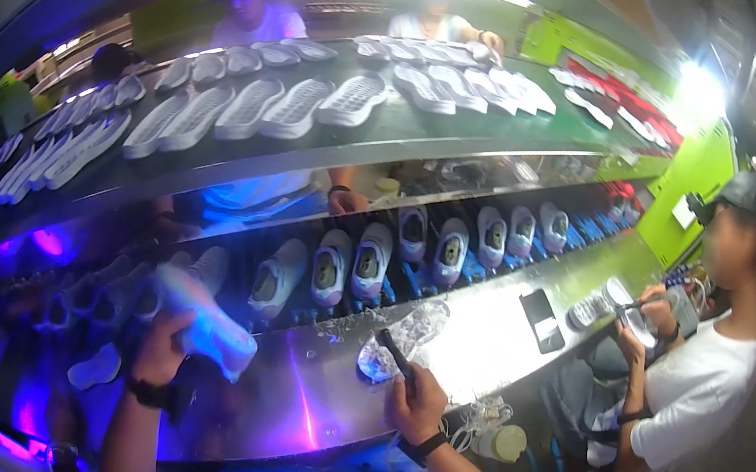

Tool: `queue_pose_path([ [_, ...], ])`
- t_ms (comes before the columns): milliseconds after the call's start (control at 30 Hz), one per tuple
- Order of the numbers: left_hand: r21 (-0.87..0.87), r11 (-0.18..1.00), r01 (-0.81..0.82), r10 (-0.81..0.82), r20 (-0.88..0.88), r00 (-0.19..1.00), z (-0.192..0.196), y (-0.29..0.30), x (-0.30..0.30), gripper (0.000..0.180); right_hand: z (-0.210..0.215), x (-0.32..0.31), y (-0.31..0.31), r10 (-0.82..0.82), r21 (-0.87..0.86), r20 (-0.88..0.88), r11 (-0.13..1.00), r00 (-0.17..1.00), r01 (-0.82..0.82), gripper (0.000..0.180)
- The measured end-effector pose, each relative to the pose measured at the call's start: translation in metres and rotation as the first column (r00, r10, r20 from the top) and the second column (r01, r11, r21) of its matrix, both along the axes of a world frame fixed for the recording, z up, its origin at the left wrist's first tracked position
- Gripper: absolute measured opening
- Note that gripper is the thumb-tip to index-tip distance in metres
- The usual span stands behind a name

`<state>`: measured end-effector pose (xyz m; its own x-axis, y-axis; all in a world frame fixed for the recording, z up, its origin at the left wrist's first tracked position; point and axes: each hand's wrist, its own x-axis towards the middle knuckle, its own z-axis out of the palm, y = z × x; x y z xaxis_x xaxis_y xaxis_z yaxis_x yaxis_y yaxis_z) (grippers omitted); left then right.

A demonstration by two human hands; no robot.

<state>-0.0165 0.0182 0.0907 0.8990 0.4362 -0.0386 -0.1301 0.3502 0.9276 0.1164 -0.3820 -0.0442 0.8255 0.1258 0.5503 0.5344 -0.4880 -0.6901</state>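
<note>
My left hand (162, 352) is closed round a pale shoe (211, 326), raised over the metal bench and lit blue; motion smears it a little. In my right hand (417, 405) is a black stick-shaped tool (395, 351), its far end pointing up and to the left. Beneath that end, a whitish, partly see-through crumpled item (413, 327) lies on the bench; I cannot tell its kind.
Several shoes (370, 265) stand along a moving-line rack behind the bench (292, 392). White soles (353, 100) cover the shelf above. A loose sole-shaped piece (94, 367) lies at left. On the right sit a phone-like device (541, 320) and a co-worker (697, 390) holding a shoe.
</note>
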Motion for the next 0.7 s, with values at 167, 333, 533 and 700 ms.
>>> queue_pose_path([
  [167,0.457,0.863,-0.213,0.240,0.000,0.971,0.018,-0.063,-0.045,0.052,0.004,-0.003,0.000,0.038,0.039,0.017,0.998,0.999,-0.039,0.022],
  [333,0.729,0.681,-0.076,0.138,-0.025,0.990,0.008,-0.094,-0.082,0.070,0.027,-0.029,0.010,0.226,0.020,-0.094,0.974,0.970,-0.225,0.020],
  [533,0.964,0.254,-0.073,0.176,0.029,0.984,-0.009,-0.136,-0.117,0.070,0.050,-0.082,0.032,0.445,0.242,-0.557,0.895,0.701,-0.375,0.025],
  [700,0.986,0.126,-0.106,0.189,0.081,0.979,-0.028,-0.151,-0.151,0.073,0.064,-0.104,0.055,0.544,0.344,-0.738,0.813,0.400,-0.470,0.026],
])
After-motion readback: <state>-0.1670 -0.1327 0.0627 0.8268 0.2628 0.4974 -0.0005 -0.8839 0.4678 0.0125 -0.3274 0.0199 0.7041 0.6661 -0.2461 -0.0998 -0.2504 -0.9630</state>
